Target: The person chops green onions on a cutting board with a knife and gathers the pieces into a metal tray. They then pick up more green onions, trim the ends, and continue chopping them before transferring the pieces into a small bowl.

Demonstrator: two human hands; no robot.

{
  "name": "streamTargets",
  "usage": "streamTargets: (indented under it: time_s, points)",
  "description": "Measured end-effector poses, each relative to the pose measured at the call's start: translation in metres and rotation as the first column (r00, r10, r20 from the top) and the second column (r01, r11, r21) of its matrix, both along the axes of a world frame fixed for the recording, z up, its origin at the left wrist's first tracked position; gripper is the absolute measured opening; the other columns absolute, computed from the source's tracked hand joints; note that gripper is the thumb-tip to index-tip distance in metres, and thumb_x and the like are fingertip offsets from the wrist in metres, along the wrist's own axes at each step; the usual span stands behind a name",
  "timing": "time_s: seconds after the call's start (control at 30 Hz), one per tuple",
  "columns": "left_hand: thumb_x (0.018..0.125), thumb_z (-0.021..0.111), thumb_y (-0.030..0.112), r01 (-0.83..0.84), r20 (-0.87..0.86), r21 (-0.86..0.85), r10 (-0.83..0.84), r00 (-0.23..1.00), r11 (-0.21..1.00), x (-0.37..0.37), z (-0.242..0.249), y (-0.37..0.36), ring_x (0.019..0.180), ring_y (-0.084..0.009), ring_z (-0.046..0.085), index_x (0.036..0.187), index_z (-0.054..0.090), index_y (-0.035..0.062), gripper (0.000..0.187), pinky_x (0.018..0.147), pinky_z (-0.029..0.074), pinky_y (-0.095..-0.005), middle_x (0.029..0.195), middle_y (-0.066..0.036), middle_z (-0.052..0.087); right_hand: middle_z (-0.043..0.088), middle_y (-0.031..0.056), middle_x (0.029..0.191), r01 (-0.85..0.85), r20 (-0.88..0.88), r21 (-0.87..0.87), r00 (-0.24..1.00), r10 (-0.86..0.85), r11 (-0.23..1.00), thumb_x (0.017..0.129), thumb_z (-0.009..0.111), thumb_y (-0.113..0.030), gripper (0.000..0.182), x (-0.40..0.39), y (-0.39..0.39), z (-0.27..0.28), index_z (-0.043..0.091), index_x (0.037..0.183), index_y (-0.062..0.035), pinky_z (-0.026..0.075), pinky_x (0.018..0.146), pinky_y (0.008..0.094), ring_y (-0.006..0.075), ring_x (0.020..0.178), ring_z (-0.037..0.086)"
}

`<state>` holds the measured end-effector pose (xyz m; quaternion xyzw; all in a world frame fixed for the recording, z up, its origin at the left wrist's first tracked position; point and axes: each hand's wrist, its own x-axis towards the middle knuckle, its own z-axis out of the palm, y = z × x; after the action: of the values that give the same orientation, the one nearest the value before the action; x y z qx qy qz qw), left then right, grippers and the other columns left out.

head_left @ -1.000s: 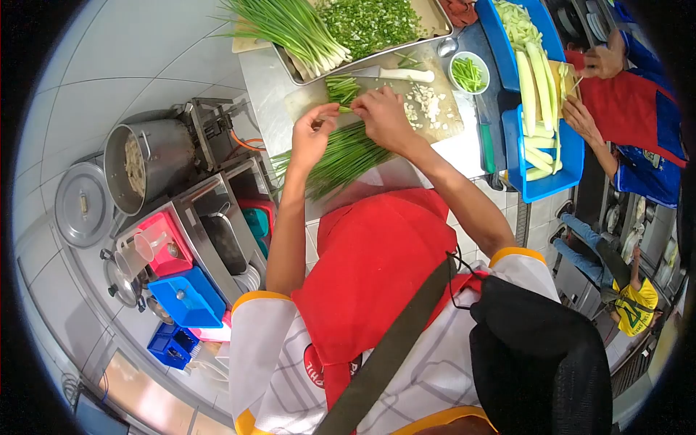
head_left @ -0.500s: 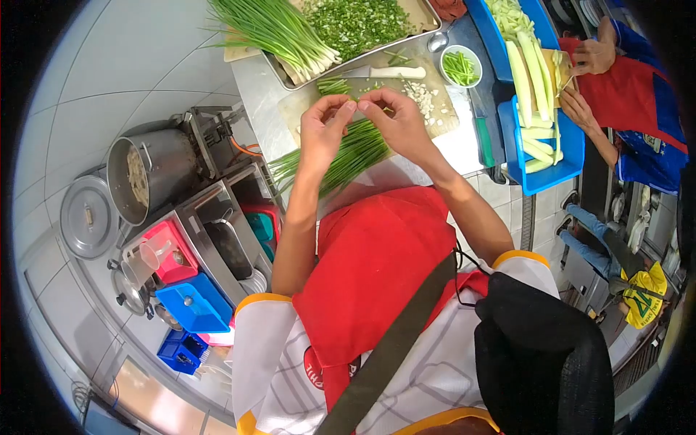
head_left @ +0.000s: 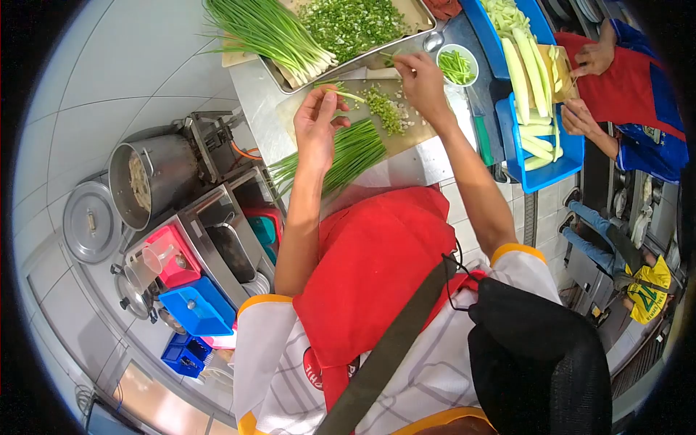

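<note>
- Head view: the left hand pinches a single green onion stalk between thumb and fingertips, raised just above the cutting board; the stalk's pale end points toward the right hand.
- The right hand reaches across the board toward the knife lying at its far edge; the fingers curl over the handle end, but whether they have closed on it I cannot tell.
- A bundle of green onions lies on the near edge of the board, just below the left hand, and a small heap of chopped greens sits between the hands.
- The stalk looks light, limp and hollow, easily bruised and probably damp; I judge it is best held near the firmer pale base, with a gentle pinch.
- Beyond the board a metal tray holds more whole and chopped onions, and a small white bowl stands on the tabletop.
- A co-worker's hands work at blue crates to the right.
- No brand or writing can be read; a partial logo on the apron's hem is illegible.
</note>
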<state>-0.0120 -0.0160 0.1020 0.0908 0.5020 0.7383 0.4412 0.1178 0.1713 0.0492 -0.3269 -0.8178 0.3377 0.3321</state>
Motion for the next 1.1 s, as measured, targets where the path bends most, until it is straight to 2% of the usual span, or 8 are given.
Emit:
streamTargets:
  time_s: [0.13, 0.2, 0.6, 0.73, 0.83, 0.9, 1.0, 1.1]
  points:
    - [0.099, 0.062, 0.016, 0.029, -0.111, 0.076, -0.021, 0.994, 0.997, 0.001, 0.005, 0.003, 0.081, -0.0099, 0.059, 0.112, 0.064, 0.0036, 0.018, 0.062, 0.049, -0.0238, 0.091, -0.002, 0.063, 0.070, 0.0089, 0.089, -0.085, 0.091, 0.457, 0.995, 0.049, 0.886, 0.092, 0.069, -0.013, 0.021, -0.005, 0.011, 0.021, 0.072, 0.109, -0.0018, 0.051, 0.070, 0.0309, 0.0208, 0.075, 0.065]
    - [0.099, 0.062, 0.016, 0.032, -0.152, 0.058, -0.023, 0.988, 0.998, 0.001, 0.003, 0.002, 0.079, -0.0094, 0.059, 0.112, 0.064, 0.0029, 0.019, 0.062, 0.048, -0.0233, 0.090, -0.003, 0.063, 0.071, 0.0050, 0.089, -0.141, -0.026, -0.557, 0.988, 0.152, 0.819, 0.091, 0.071, -0.016, 0.025, 0.000, -0.019, 0.062, 0.071, 0.108, 0.0013, 0.050, 0.072, 0.0298, 0.0128, 0.079, 0.063]
    - [0.094, 0.069, 0.011, -0.015, -0.081, 0.017, 0.016, 0.997, 1.000, 0.012, 0.005, 0.024, 0.079, -0.0096, 0.060, 0.112, 0.068, 0.0000, 0.021, 0.063, 0.049, -0.0235, 0.093, -0.005, 0.068, 0.064, 0.0023, 0.076, -0.214, -0.120, -0.296, 0.975, 0.186, 0.931, 0.092, 0.068, -0.011, 0.012, 0.003, -0.060, 0.092, 0.070, 0.091, 0.0007, 0.048, 0.059, 0.0278, 0.0116, 0.066, 0.062]
    - [0.093, 0.070, 0.010, 0.124, -0.274, 0.105, -0.091, 0.957, 0.987, 0.003, 0.005, 0.020, 0.078, -0.0103, 0.059, 0.113, 0.069, -0.0011, 0.023, 0.068, 0.049, -0.0247, 0.099, -0.008, 0.071, 0.062, 0.0030, 0.078, -0.284, -0.286, -0.954, 0.958, -0.007, 0.094, 0.094, 0.067, -0.017, 0.016, 0.011, -0.052, 0.101, 0.066, 0.090, -0.0014, 0.052, 0.060, 0.0312, 0.0137, 0.066, 0.060]
    - [0.093, 0.070, 0.010, 0.154, -0.182, 0.212, -0.115, 0.977, 0.965, -0.001, 0.001, 0.019, 0.077, -0.0108, 0.059, 0.117, 0.068, -0.0010, 0.027, 0.070, 0.049, -0.0256, 0.102, -0.010, 0.071, 0.062, 0.0018, 0.082, -0.372, -0.371, -0.927, 0.928, -0.039, -0.054, 0.096, 0.065, -0.017, 0.015, 0.019, -0.049, 0.089, 0.064, 0.097, -0.0020, 0.053, 0.060, 0.0286, 0.0121, 0.066, 0.059]
    - [0.094, 0.069, 0.009, 0.155, -0.145, 0.267, -0.120, 0.982, 0.951, -0.005, -0.003, 0.020, 0.080, -0.0128, 0.061, 0.121, 0.067, -0.0004, 0.029, 0.072, 0.051, -0.0272, 0.104, -0.010, 0.071, 0.064, 0.0029, 0.081, -0.357, -0.358, -0.933, 0.933, -0.041, 0.034, 0.096, 0.065, -0.017, 0.017, 0.021, -0.043, 0.077, 0.067, 0.094, 0.0001, 0.051, 0.060, 0.0290, 0.0120, 0.069, 0.061]
    - [0.094, 0.067, 0.008, 0.121, -0.109, 0.268, -0.095, 0.989, 0.956, -0.004, -0.006, 0.024, 0.084, -0.0148, 0.064, 0.124, 0.064, -0.0003, 0.031, 0.076, 0.054, -0.0293, 0.107, -0.011, 0.071, 0.070, 0.0144, 0.084, 0.053, 0.109, -0.454, 0.994, -0.003, 0.889, 0.091, 0.065, -0.010, 0.015, 0.012, -0.020, 0.049, 0.072, 0.096, 0.0026, 0.050, 0.066, 0.0371, 0.0205, 0.077, 0.066]
    - [0.096, 0.061, 0.001, 0.090, -0.055, 0.254, -0.079, 0.995, 0.963, -0.004, -0.011, 0.027, 0.091, -0.0179, 0.065, 0.127, 0.061, -0.0018, 0.031, 0.081, 0.055, -0.0310, 0.111, -0.013, 0.069, 0.070, 0.0199, 0.089, -0.054, 0.057, -0.154, 0.996, 0.063, 0.987, 0.085, 0.063, -0.003, 0.018, -0.001, 0.001, 0.006, 0.073, 0.100, 0.0013, 0.051, 0.072, 0.0411, 0.0312, 0.081, 0.067]
